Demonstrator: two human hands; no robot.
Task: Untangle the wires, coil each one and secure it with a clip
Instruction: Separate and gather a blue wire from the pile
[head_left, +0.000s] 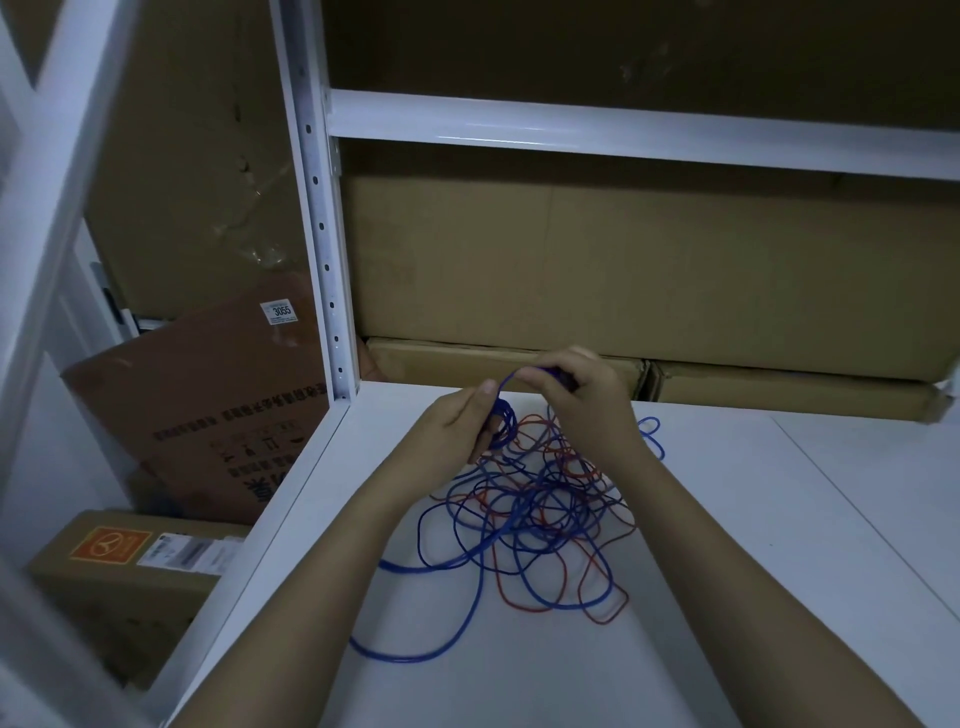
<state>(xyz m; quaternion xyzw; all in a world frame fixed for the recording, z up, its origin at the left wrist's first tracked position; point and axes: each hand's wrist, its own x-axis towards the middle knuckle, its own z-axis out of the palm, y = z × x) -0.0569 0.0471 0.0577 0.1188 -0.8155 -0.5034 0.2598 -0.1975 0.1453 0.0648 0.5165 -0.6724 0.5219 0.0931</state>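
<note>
Step in hand: coiling the blue wire (511, 519) — untangling looks only partly done, since most of it lies looped through the red wire (587, 470) in one heap.
Left hand (457, 428): fingers curled round a small bundle of blue turns, held just above the far side of the heap.
Right hand (582, 392): pinches the blue wire where it arcs over from the left hand; something dark shows at its fingertips, too small to say whether it is a wire end or a clip.
Blue wire, the rest: slack loops spread over the white shelf (779, 545), one long loop trailing toward the near left edge, another small loop lying beyond the right wrist.
Red wire: thinner, threaded under and over the blue, its widest loops on the near right of the heap.
Clips: none plainly visible.
Surroundings: cardboard boxes (623, 260) stacked at the back of the shelf, a white perforated upright (322, 234) at the left corner.
Next move, as I judge it: lay another turn onto the bundle — that calls for drawing slack out gently, because a snagged crossing would drag the red wire along and tighten the knot.
Progress: early; neither wire is fully coiled or secured.
</note>
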